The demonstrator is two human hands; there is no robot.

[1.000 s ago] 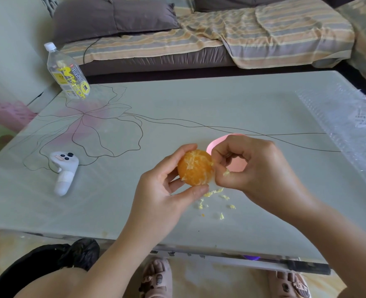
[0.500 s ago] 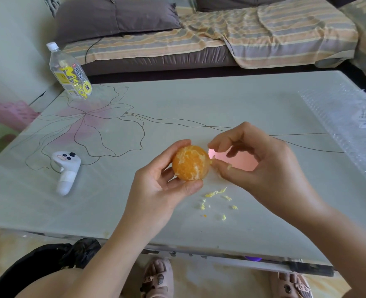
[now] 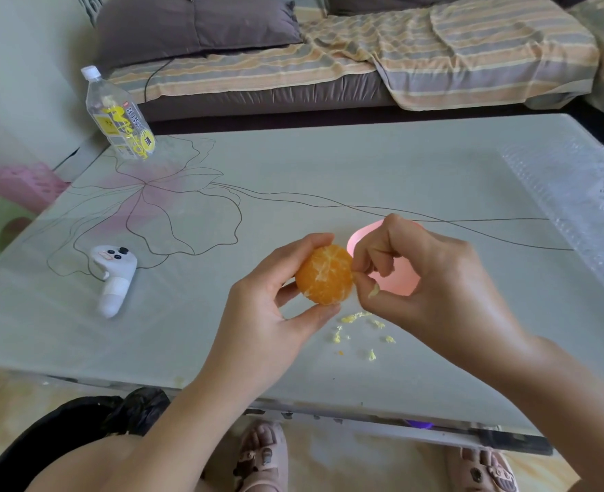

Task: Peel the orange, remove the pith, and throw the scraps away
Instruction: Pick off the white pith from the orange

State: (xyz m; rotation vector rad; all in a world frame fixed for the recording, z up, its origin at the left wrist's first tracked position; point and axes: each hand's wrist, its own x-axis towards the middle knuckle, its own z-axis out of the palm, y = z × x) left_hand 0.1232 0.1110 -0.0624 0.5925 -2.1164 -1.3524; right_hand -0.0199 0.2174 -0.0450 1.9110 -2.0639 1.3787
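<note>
Holding the orange (image 3: 325, 275) just above the table (image 3: 328, 172), near its front edge, the left hand (image 3: 268, 314) grips it from the left, thumb over the top and fingers curled beneath, so the fruit's right flank faces the right hand (image 3: 431, 282). The peel is off. The segment lines fan out from a hub that points up toward the camera, so the core runs roughly toward the viewer, and white pith (image 3: 320, 269) streaks that upturned face. The right hand is nearer the work: its thumb and forefinger are pinched together, fingertips (image 3: 359, 255) touching the orange's right edge, seemingly on a thread of pith, with a pale shred stuck to the thumb and the other fingers curled loosely behind. I judge the peeling done and the pith-picking well along, since most of what remains sits on the top face, left of where the right hand now pinches. Reaching it calls either for the left hand to roll the fruit rightward or for the right fingers to come up over the top. Scraps (image 3: 355, 318) lie scattered on the table directly below and a little right of the orange, not yet thrown away. A black bag (image 3: 80, 417) sits low at the left, under the table's edge beside the left arm, and it looks a likely place for them
</note>
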